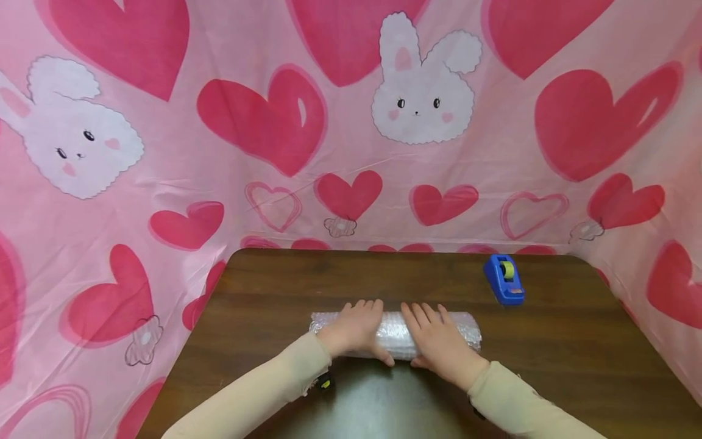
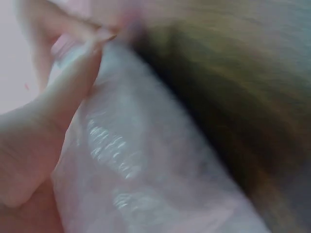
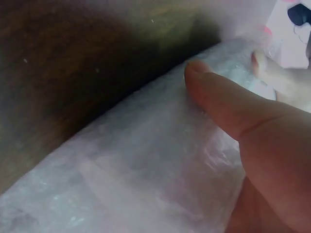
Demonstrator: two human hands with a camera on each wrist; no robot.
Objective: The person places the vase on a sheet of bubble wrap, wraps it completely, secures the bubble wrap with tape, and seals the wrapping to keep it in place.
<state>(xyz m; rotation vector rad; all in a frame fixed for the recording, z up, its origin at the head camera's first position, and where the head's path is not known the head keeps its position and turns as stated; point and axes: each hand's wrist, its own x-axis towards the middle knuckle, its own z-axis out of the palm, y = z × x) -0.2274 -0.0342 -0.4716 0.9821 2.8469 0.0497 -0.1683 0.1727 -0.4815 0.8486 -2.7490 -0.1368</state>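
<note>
A roll of clear bubble wrap lies crosswise on the brown table. My left hand grips its left half, fingers over the top and thumb along the near side. The right hand holds the right half in the same way, a short gap of shiny wrap showing between the two. In the left wrist view, the left thumb lies against the bubble wrap. The right thumb presses on the near side of the roll in the right wrist view, with the left hand's thumb just beyond it.
A blue tape dispenser with a yellowish roll of tape stands at the back right of the wooden table. Pink cloth printed with hearts and rabbits hangs behind the table and along its sides.
</note>
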